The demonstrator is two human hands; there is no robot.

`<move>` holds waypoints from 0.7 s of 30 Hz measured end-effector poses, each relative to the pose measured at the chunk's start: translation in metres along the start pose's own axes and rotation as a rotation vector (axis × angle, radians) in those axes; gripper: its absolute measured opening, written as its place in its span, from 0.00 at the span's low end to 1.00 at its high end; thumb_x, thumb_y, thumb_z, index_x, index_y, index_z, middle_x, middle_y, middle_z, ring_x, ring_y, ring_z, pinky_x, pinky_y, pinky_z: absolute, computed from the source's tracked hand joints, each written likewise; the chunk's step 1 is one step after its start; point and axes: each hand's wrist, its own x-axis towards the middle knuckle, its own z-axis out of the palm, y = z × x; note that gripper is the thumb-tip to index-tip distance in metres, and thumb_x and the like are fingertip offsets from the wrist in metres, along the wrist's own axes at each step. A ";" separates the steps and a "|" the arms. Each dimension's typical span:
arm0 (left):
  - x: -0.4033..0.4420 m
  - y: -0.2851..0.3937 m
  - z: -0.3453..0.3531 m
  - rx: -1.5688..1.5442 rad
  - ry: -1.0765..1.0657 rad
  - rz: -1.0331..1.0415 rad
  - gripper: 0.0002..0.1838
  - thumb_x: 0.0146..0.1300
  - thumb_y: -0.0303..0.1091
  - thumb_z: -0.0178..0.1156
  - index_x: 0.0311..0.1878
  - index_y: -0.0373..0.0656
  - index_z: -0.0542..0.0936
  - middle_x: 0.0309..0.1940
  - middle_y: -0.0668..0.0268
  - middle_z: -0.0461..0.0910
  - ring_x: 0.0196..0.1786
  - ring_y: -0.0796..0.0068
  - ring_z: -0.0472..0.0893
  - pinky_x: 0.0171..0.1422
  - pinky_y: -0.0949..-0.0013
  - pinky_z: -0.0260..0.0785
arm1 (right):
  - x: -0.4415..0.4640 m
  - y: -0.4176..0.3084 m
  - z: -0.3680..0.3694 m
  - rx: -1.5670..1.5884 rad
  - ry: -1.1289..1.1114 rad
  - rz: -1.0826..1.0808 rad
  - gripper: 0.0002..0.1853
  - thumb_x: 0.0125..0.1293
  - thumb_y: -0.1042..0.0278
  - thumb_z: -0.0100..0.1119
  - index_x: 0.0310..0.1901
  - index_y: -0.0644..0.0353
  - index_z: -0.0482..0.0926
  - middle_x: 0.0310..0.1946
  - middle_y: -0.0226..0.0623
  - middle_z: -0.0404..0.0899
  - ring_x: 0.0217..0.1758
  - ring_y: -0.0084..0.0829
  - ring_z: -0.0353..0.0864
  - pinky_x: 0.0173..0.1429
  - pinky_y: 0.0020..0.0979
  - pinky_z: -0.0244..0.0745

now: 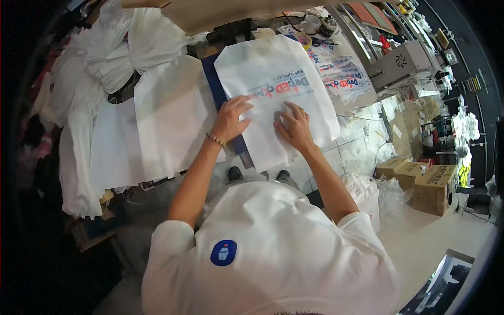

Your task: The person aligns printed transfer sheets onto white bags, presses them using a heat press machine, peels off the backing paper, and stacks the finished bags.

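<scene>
A white flat bag or sheet [275, 118] with slanted top corners lies over a dark blue board [211, 73]. Red and blue lettering shows faintly across its middle. My left hand [232, 118] rests at the sheet's left edge, fingers spread and lying on it; a beaded bracelet circles that wrist. To the right, my right hand [295, 126] touches the lower part of the sheet with its fingers apart and slightly bent. Neither hand grips anything visible. Just left of the board, more white sheets [173, 115] lie side by side.
A large bundle of white bags [105, 58] is heaped at the upper left. Printed sheets [344, 79] lie right of the board, below a mug [311, 24] and tape. A grey machine [401, 63] stands farther right, with cardboard boxes [433, 189] on the right. A brown panel [252, 13] overhangs the top.
</scene>
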 end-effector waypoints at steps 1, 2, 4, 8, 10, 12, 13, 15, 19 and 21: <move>0.009 -0.004 0.006 0.038 -0.062 -0.026 0.12 0.50 0.32 0.71 0.40 0.43 0.85 0.51 0.66 0.84 0.59 0.62 0.78 0.60 0.58 0.68 | -0.008 0.005 -0.004 -0.012 0.019 -0.007 0.19 0.61 0.61 0.65 0.54 0.53 0.81 0.67 0.46 0.68 0.70 0.50 0.65 0.69 0.50 0.59; 0.016 -0.007 0.009 0.079 -0.127 -0.049 0.12 0.50 0.33 0.71 0.39 0.44 0.85 0.52 0.68 0.84 0.60 0.64 0.77 0.60 0.58 0.66 | -0.014 0.011 -0.008 -0.022 0.044 -0.012 0.19 0.62 0.59 0.66 0.54 0.52 0.81 0.67 0.48 0.69 0.69 0.52 0.66 0.69 0.50 0.59; 0.022 -0.010 0.009 0.120 -0.165 -0.029 0.11 0.50 0.34 0.71 0.37 0.45 0.85 0.52 0.69 0.84 0.60 0.65 0.77 0.60 0.58 0.65 | -0.027 0.024 -0.012 0.007 0.084 -0.016 0.19 0.62 0.59 0.66 0.54 0.53 0.81 0.66 0.48 0.70 0.69 0.51 0.66 0.69 0.50 0.60; 0.026 -0.006 0.006 0.231 -0.221 0.038 0.07 0.52 0.36 0.70 0.33 0.46 0.86 0.51 0.71 0.84 0.56 0.67 0.78 0.59 0.59 0.64 | -0.038 0.038 -0.016 0.045 0.087 -0.074 0.20 0.63 0.58 0.65 0.56 0.52 0.79 0.66 0.48 0.69 0.71 0.50 0.65 0.69 0.50 0.60; 0.032 -0.002 0.005 0.286 -0.221 0.089 0.06 0.55 0.37 0.69 0.33 0.47 0.87 0.46 0.70 0.85 0.50 0.65 0.80 0.56 0.61 0.68 | -0.038 0.041 -0.017 0.043 0.064 -0.074 0.22 0.62 0.58 0.64 0.58 0.51 0.78 0.67 0.48 0.68 0.71 0.51 0.64 0.69 0.51 0.61; 0.042 0.000 0.007 0.218 -0.233 -0.069 0.07 0.57 0.38 0.68 0.34 0.45 0.87 0.42 0.68 0.86 0.47 0.64 0.82 0.53 0.62 0.71 | -0.036 0.040 -0.022 0.012 0.021 -0.089 0.24 0.62 0.58 0.63 0.60 0.49 0.75 0.68 0.48 0.67 0.71 0.52 0.64 0.68 0.53 0.62; 0.049 -0.001 0.006 0.143 -0.242 -0.224 0.08 0.58 0.38 0.67 0.34 0.44 0.86 0.39 0.65 0.86 0.43 0.62 0.83 0.49 0.63 0.74 | -0.035 0.040 -0.025 0.023 0.019 -0.093 0.24 0.62 0.58 0.63 0.60 0.49 0.75 0.68 0.48 0.67 0.71 0.52 0.64 0.68 0.53 0.62; 0.058 -0.019 0.014 0.148 -0.158 -0.291 0.11 0.58 0.39 0.68 0.35 0.40 0.86 0.34 0.62 0.86 0.37 0.63 0.84 0.44 0.65 0.77 | -0.034 0.040 -0.027 0.011 -0.003 -0.087 0.24 0.62 0.57 0.63 0.61 0.50 0.75 0.69 0.48 0.66 0.71 0.52 0.64 0.67 0.52 0.63; 0.082 -0.046 0.025 0.053 -0.139 -0.623 0.11 0.56 0.38 0.69 0.34 0.39 0.86 0.30 0.63 0.86 0.34 0.73 0.84 0.43 0.68 0.75 | -0.036 0.043 -0.022 0.004 0.025 -0.110 0.25 0.63 0.57 0.62 0.61 0.50 0.75 0.69 0.47 0.66 0.70 0.52 0.65 0.66 0.51 0.63; 0.101 -0.044 0.022 -0.028 -0.014 -0.642 0.11 0.56 0.38 0.69 0.33 0.39 0.86 0.28 0.64 0.86 0.32 0.76 0.83 0.41 0.69 0.75 | -0.035 0.042 -0.024 0.012 0.018 -0.097 0.25 0.63 0.57 0.62 0.62 0.51 0.75 0.70 0.46 0.65 0.70 0.53 0.65 0.66 0.51 0.63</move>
